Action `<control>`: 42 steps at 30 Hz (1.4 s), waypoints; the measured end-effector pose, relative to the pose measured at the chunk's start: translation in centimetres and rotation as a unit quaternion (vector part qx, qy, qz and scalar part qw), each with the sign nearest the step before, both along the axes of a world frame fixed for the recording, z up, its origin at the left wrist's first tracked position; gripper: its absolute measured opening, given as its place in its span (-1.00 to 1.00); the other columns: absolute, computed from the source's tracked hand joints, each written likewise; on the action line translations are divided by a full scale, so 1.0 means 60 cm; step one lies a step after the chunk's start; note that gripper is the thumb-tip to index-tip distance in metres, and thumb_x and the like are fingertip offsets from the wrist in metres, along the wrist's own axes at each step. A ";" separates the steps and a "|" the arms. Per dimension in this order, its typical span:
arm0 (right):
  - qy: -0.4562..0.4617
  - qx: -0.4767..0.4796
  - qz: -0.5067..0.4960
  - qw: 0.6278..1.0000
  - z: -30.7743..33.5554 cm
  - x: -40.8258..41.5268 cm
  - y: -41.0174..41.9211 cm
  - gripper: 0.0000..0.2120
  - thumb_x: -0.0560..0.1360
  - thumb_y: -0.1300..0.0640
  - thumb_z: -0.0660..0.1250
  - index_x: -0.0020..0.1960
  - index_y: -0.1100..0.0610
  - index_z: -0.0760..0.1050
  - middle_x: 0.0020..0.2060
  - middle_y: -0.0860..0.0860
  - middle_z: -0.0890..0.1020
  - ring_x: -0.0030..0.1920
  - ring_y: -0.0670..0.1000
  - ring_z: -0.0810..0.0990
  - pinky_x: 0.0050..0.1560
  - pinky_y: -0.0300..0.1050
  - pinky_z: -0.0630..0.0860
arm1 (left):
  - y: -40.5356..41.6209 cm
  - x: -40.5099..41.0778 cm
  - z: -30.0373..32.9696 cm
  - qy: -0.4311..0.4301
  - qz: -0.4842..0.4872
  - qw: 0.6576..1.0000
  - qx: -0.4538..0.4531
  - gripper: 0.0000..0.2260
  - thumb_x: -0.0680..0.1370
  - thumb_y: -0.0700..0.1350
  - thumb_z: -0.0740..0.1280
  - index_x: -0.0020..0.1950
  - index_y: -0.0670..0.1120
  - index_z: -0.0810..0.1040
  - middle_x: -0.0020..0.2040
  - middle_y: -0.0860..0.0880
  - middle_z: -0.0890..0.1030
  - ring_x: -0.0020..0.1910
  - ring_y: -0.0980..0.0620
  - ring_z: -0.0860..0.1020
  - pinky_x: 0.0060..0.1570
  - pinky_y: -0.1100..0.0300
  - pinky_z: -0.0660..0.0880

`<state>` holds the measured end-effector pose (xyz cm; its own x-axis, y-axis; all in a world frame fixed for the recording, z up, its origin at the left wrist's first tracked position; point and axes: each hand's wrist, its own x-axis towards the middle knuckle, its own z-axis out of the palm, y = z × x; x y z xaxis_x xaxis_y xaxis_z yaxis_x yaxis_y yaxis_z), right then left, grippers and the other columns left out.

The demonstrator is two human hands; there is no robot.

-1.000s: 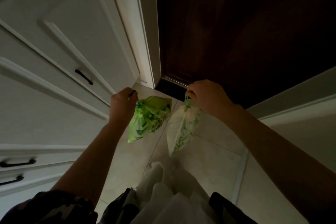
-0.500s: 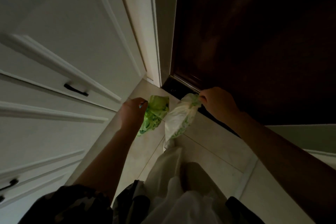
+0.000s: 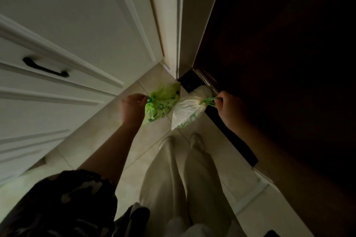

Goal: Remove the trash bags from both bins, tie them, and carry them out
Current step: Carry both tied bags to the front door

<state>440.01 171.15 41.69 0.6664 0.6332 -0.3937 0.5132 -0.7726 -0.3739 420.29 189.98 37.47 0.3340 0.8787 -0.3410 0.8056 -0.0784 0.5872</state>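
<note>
Two tied trash bags hang low over the tiled floor, side by side. The green bag hangs from my left hand, which grips its knotted drawstring. The white bag with green print hangs from my right hand, which pinches its green tie. The white bag's far end lies close to the dark threshold at the foot of the door.
A dark wooden door fills the right side, with its threshold strip along the floor. White cabinet fronts with black handles line the left. Pale tiled floor runs between them, with my legs in light trousers below.
The view has tilted downward and I have stepped closer to the door. Both hands have lowered the bags toward the floor by the threshold, still holding them.
</note>
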 end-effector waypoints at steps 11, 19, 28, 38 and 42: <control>0.070 0.026 0.005 0.997 -0.209 0.097 -0.001 -0.80 0.56 0.11 0.22 -0.04 0.25 0.50 -0.20 0.22 0.65 -0.15 0.24 0.64 -0.12 0.24 0.58 | -0.017 0.018 -0.150 -0.043 0.157 0.984 -0.077 -0.85 0.52 -0.13 0.38 0.02 -0.13 0.69 -0.15 -0.07 0.71 -0.30 0.19 0.57 -0.25 0.30 0.44; 0.109 0.016 -0.003 0.994 -0.304 0.128 0.055 -0.75 0.56 0.09 0.20 0.06 0.25 0.53 -0.11 0.22 0.67 -0.06 0.22 0.65 -0.01 0.21 0.58 | 0.029 0.055 -0.233 -0.050 0.136 0.986 -0.076 -0.88 0.51 -0.15 0.38 -0.03 -0.13 0.69 -0.18 -0.06 0.69 -0.33 0.15 0.58 -0.25 0.28 0.49; 0.257 0.071 -0.091 0.959 -0.351 0.162 0.203 -0.82 0.59 0.29 0.17 -0.17 0.21 0.46 -0.33 0.13 0.58 -0.51 -0.14 0.59 -0.48 -0.38 0.48 | 0.115 0.120 -0.272 -0.025 0.018 0.996 -0.086 -0.88 0.52 -0.16 0.34 -0.18 -0.11 0.64 -0.28 -0.06 0.69 -0.42 0.09 0.64 -0.30 0.25 0.58; 0.260 0.089 -0.147 0.950 -0.359 0.229 0.334 -0.76 0.62 0.23 0.15 -0.22 0.12 0.38 -0.34 0.04 0.53 -0.46 -0.14 0.56 -0.44 -0.36 0.48 | 0.250 0.216 -0.252 -0.044 -0.029 0.997 -0.054 -0.87 0.52 -0.24 0.32 -0.14 -0.22 0.65 -0.30 -0.09 0.69 -0.37 0.13 0.67 -0.29 0.32 0.60; 0.225 0.123 -0.142 0.956 -0.364 0.246 0.353 -0.89 0.61 0.24 0.15 0.03 0.19 0.46 -0.34 0.04 0.53 -0.55 -0.19 0.54 -0.50 -0.40 0.44 | 0.267 0.240 -0.240 -0.052 -0.055 0.997 -0.027 -0.84 0.50 -0.26 0.27 -0.10 -0.24 0.66 -0.22 -0.17 0.70 -0.25 -0.01 0.69 -0.17 0.21 0.63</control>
